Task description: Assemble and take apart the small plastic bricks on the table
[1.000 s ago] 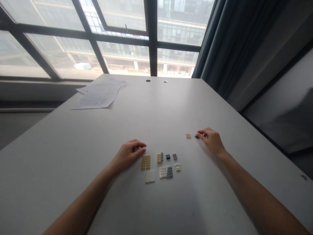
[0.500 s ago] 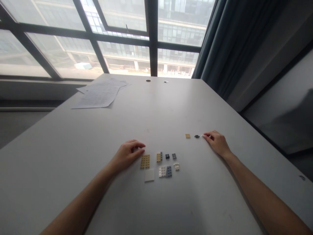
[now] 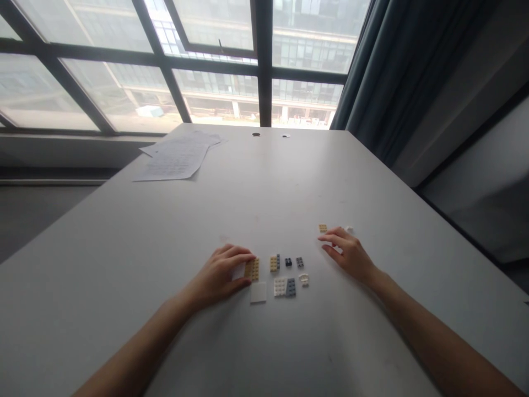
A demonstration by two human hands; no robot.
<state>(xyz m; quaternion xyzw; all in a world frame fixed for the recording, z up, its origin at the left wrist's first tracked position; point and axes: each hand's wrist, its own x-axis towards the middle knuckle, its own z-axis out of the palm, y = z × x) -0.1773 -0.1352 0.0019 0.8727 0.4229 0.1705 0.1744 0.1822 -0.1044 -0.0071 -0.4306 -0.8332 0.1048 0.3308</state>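
Observation:
My left hand has its thumb and fingers at the left edges of a tan studded plate, gripping it where it lies on the table. Below that plate is a smooth white tile. To the right sit a tan piece beside a grey strip, a black piece and a dark grey piece. A white studded plate, a blue-grey plate and a white piece form a lower row. My right hand hovers with fingers apart, holding nothing, near a small tan plate.
A small white piece lies beyond my right hand. Printed papers rest at the far left of the white table. Two round holes are near its far edge, before the window; a dark curtain hangs at the right.
My right hand has let go of the small white piece and moved left and nearer. My left hand has closed onto the tan plate. The view has shifted slightly.

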